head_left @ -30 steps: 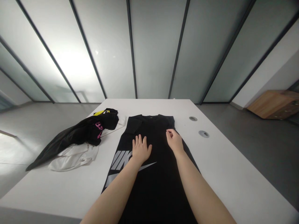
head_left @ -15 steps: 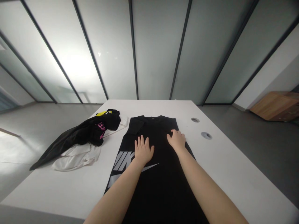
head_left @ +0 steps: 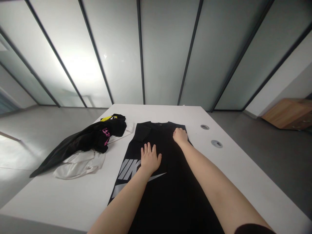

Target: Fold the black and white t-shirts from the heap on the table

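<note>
A black T-shirt [head_left: 170, 188] with a large grey print and swoosh lies flat along the middle of the table. Its neckline faces the far end, and the left sleeve [head_left: 142, 133] is folded inward over the body. My left hand [head_left: 149, 159] rests flat on the chest with fingers spread, just above the print. Up by the right shoulder of the shirt, my right hand [head_left: 180, 135] has its fingers curled closed against the black cloth. The fingertips and the cloth beneath them are hidden.
On the white table [head_left: 80, 201], a loose heap of black clothing [head_left: 85, 138] with pink and yellow prints lies at left, over a white garment [head_left: 80, 165]. Two round cable grommets [head_left: 204, 127] sit in the right side. A wooden cabinet [head_left: 287, 113] stands beyond on the floor.
My right hand has moved away from me and slightly left, up toward the shirt's shoulder, and its fingers have curled closed. The left hand stays in place.
</note>
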Demonstrator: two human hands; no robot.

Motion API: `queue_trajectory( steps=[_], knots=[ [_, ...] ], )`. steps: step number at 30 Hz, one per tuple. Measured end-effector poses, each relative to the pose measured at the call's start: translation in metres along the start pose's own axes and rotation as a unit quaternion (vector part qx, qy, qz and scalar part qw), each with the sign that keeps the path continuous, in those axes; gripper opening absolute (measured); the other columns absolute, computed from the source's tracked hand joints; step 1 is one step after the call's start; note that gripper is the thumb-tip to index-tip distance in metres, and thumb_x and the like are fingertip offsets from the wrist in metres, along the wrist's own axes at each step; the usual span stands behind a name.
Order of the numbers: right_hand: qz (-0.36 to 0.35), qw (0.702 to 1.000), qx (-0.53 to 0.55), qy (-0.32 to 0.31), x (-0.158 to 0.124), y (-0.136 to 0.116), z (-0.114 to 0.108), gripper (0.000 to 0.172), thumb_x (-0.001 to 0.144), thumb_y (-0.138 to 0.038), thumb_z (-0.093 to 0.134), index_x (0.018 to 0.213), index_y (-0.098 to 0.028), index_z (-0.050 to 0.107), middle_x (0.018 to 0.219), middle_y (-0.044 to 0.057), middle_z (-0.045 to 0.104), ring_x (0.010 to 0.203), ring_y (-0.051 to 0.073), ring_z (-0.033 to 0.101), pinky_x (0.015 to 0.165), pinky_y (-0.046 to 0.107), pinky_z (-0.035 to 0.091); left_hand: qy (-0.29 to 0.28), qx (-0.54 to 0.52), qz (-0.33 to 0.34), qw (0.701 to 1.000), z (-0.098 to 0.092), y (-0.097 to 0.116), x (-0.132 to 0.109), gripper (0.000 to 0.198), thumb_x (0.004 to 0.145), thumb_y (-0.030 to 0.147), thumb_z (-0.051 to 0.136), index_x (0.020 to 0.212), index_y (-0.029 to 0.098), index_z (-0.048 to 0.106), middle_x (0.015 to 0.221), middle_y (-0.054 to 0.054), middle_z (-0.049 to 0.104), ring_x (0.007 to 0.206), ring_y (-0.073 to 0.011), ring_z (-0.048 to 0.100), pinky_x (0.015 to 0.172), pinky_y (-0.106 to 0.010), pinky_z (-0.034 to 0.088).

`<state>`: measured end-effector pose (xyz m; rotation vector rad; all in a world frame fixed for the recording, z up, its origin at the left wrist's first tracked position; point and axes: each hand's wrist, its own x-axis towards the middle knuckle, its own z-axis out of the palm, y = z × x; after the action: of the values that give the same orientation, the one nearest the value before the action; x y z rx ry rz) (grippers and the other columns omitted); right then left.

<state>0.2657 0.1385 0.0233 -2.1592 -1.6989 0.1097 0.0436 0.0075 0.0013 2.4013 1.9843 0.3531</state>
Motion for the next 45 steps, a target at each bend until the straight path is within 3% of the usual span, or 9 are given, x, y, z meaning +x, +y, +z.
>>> queue_trajectory(
  steps=[5, 11, 14, 19, 27, 36, 39, 42, 45],
  knots=[
    [0.024, 0.998, 0.048, 0.022, 0.025, 0.014, -0.01, 0.047, 0.106, -0.024, 0.024, 0.127, -0.013, 0.065, 0.122, 0.021, 0.071, 0.109, 0.031, 0.067, 0.09, 0.039, 0.051, -0.001, 0.001, 0.003, 1.0, 0.001, 0.0, 0.0, 0.069, 0.105, 0.052, 0.046, 0.161, 0.011, 0.048, 0.169, -0.025, 0.039, 0.158, -0.0444, 0.032, 0.127, -0.061, 0.027],
    [-0.122, 0.988, 0.089, -0.025, 0.01, 0.022, -0.005, 0.032, 0.105, -0.041, 0.048, 0.109, -0.022, 0.074, 0.124, 0.01, 0.076, 0.116, 0.026, 0.069, 0.1, 0.032, 0.052, -0.007, 0.002, 0.001, 1.0, 0.0, 0.0, 0.001, 0.069, 0.105, 0.052, 0.045, 0.161, 0.012, 0.047, 0.169, -0.024, 0.039, 0.159, -0.0441, 0.031, 0.127, -0.06, 0.027],
    [-0.162, 0.983, 0.088, -0.022, 0.007, 0.027, -0.002, 0.04, 0.108, -0.039, 0.04, 0.122, -0.021, 0.074, 0.137, 0.01, 0.072, 0.13, 0.025, 0.064, 0.112, 0.034, 0.047, -0.007, 0.001, 0.001, 1.0, -0.001, 0.0, 0.0, 0.069, 0.106, 0.053, 0.045, 0.161, 0.012, 0.047, 0.169, -0.025, 0.039, 0.158, -0.0444, 0.032, 0.127, -0.061, 0.027],
    [-0.138, 0.989, 0.038, -0.025, 0.02, 0.034, 0.003, 0.057, 0.106, -0.025, 0.026, 0.153, -0.008, 0.053, 0.157, 0.021, 0.056, 0.147, 0.028, 0.051, 0.125, 0.043, 0.036, -0.009, -0.001, 0.003, 1.0, -0.002, 0.0, -0.001, 0.069, 0.106, 0.053, 0.044, 0.161, 0.012, 0.048, 0.169, -0.024, 0.039, 0.158, -0.0439, 0.032, 0.127, -0.06, 0.027],
    [-0.094, 0.985, -0.075, -0.127, 0.032, 0.041, 0.018, 0.078, 0.104, -0.057, 0.038, 0.167, -0.013, 0.034, 0.177, 0.02, 0.024, 0.163, 0.043, 0.02, 0.129, 0.059, 0.019, 0.001, -0.002, 0.003, 1.0, 0.003, -0.001, 0.0, 0.068, 0.106, 0.053, 0.043, 0.161, 0.013, 0.048, 0.169, -0.023, 0.04, 0.159, -0.0427, 0.032, 0.128, -0.06, 0.027],
    [-0.061, 0.983, -0.103, -0.14, 0.047, 0.046, 0.015, 0.11, 0.09, -0.09, 0.04, 0.17, -0.015, 0.029, 0.178, 0.023, 0.016, 0.161, 0.049, 0.018, 0.127, 0.065, 0.017, 0.002, -0.002, 0.005, 1.0, 0.004, -0.002, 0.0, 0.069, 0.105, 0.053, 0.043, 0.161, 0.014, 0.046, 0.17, -0.023, 0.039, 0.159, -0.0425, 0.031, 0.128, -0.06, 0.026],
    [-0.077, 0.991, -0.077, -0.083, 0.05, 0.042, 0.018, 0.095, 0.094, -0.082, 0.046, 0.16, -0.013, 0.047, 0.169, 0.027, 0.035, 0.157, 0.05, 0.027, 0.124, 0.069, 0.02, 0.001, -0.004, 0.003, 1.0, 0.003, -0.002, 0.0, 0.069, 0.105, 0.054, 0.043, 0.161, 0.014, 0.046, 0.17, -0.022, 0.039, 0.159, -0.0428, 0.031, 0.128, -0.06, 0.026],
    [-0.104, 0.993, -0.05, -0.028, 0.052, 0.038, 0.022, 0.063, 0.107, -0.054, 0.037, 0.148, -0.012, 0.058, 0.155, 0.025, 0.053, 0.148, 0.04, 0.044, 0.124, 0.057, 0.028, -0.001, -0.005, 0.002, 1.0, 0.003, -0.001, 0.0, 0.069, 0.105, 0.054, 0.043, 0.161, 0.014, 0.047, 0.17, -0.022, 0.039, 0.159, -0.043, 0.031, 0.128, -0.06, 0.026],
    [-0.098, 0.994, -0.044, -0.023, 0.055, 0.038, 0.026, 0.053, 0.107, -0.039, 0.038, 0.146, -0.01, 0.06, 0.149, 0.026, 0.058, 0.139, 0.036, 0.053, 0.12, 0.049, 0.037, -0.003, -0.007, 0.002, 1.0, 0.003, -0.001, 0.0, 0.069, 0.105, 0.054, 0.042, 0.161, 0.014, 0.047, 0.17, -0.022, 0.039, 0.159, -0.0426, 0.03, 0.128, -0.06, 0.025]
  ],
)
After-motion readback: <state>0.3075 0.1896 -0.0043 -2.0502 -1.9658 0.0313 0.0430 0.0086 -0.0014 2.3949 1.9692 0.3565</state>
